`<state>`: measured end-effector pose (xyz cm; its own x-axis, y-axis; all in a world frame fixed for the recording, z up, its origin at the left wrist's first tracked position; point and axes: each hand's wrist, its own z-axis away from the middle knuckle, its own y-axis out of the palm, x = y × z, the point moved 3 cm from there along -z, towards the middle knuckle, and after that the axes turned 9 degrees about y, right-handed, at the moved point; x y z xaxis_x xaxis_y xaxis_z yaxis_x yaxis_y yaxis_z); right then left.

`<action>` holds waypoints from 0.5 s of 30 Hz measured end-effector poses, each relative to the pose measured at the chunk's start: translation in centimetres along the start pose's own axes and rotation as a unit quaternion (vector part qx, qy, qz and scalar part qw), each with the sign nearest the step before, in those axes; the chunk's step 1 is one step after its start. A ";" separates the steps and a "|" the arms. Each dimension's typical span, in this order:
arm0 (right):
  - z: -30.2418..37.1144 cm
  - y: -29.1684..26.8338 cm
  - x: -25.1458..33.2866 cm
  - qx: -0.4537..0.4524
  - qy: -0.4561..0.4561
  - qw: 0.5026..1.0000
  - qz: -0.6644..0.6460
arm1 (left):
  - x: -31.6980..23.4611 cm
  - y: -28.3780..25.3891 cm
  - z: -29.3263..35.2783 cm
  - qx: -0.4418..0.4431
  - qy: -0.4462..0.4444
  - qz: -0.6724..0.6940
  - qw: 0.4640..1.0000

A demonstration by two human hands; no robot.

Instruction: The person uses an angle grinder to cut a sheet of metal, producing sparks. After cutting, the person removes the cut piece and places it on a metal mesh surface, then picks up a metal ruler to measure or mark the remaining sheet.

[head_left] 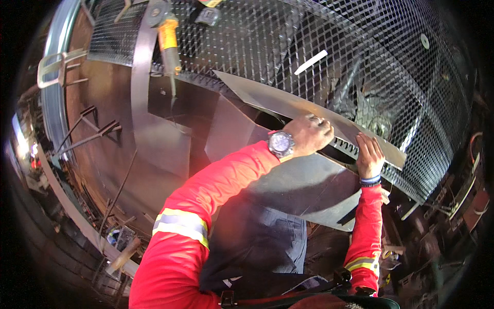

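A long, narrow sheet-metal strip (288, 103) lies slantwise over the edge of a metal mesh panel (247, 46). My left hand (310, 135), wearing a watch, is closed at the strip's near edge; whatever its curled fingers hold is hidden. To the right, my right hand (370, 155) rests with its fingers stretched flat against the strip near its right end. Under and between the hands, the sawtooth edge of the mesh (346, 147) shows in a dark gap. A slim white stick (311, 62) lies on the mesh beyond the strip.
A yellow angle grinder (168, 41) lies at the upper left beside a grey metal band (141, 77). A small tape measure (208, 15) sits on the mesh. Cut sheet-metal pieces (229, 129) cover the brown work surface (108, 154). A clamp (59, 69) grips the far left edge.
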<state>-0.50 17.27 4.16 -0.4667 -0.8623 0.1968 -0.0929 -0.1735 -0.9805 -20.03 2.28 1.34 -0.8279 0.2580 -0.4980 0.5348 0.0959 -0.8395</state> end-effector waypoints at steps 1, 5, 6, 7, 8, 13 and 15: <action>-0.1 0.0 0.0 0.012 0.012 1.000 -0.021 | 0.2 0.0 0.3 -0.013 -0.014 0.004 1.000; -0.6 -0.3 -0.4 0.025 0.015 0.999 -0.031 | -0.1 -0.7 -0.3 -0.011 -0.045 0.016 0.999; -0.7 -0.4 -0.3 0.023 0.017 0.999 -0.031 | -0.1 -0.8 -0.4 0.006 -0.061 0.014 0.998; -0.8 -0.5 -0.2 0.022 0.017 0.999 -0.032 | -0.2 -0.9 -0.4 0.022 -0.077 0.012 0.997; -0.9 -0.6 -0.1 0.020 0.018 0.999 -0.032 | -0.3 -0.6 -0.6 0.029 -0.087 0.016 0.996; 0.4 -1.2 -0.9 0.025 0.060 0.998 -0.019 | -0.6 1.0 -0.7 0.037 -0.127 0.005 0.991; 1.1 -1.1 -2.4 0.025 0.095 0.995 0.009 | -0.4 1.0 -0.7 0.033 -0.133 0.001 0.991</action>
<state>1.69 19.03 4.77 -0.6255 -0.7613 0.1710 -0.0407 -0.1871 -0.9815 -19.04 2.98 0.87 -0.8463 -0.0055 -0.5326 0.5322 0.0302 -0.8461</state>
